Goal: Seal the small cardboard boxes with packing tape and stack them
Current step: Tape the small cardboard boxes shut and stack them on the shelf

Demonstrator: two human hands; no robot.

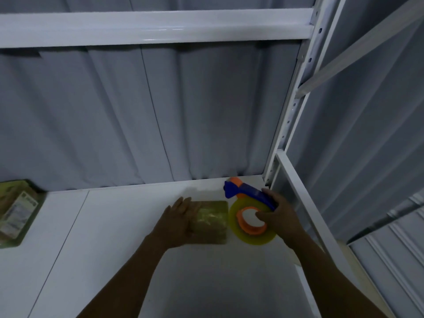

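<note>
On the white shelf board (pixel 110 226), toward its right rear corner, 1 small cardboard box (pixel 213 218) lies flat, its top glossy in the low light. The left hand (pixel 181 220) rests on the left part of the box, palm down, fingers straight and close together and pointing toward the back of the shelf; it presses or steadies the box and grips nothing. Just to the right of the box, the right hand (pixel 281 218) holds a tape dispenser (pixel 249 192) by its blue handle, fingers curled round it, with the thumb reaching onto the orange hub (pixel 241 222). The yellowish tape roll (pixel 252 239) on the dispenser stands on or just above the board, its edge touching or all but touching the right side of the box; contact cannot be confirmed. The blue head of the dispenser, with an orange part at its tip, points toward the rear left, behind the box. A second box (pixel 18 213) bearing a printed label lies at the far left edge of the board, well apart from the first. A grey pleated curtain (pixel 160 111) hangs behind the shelf. A white perforated upright (pixel 296 106) stands at the right, and 1 white beam (pixel 149 26) crosses above.
</note>
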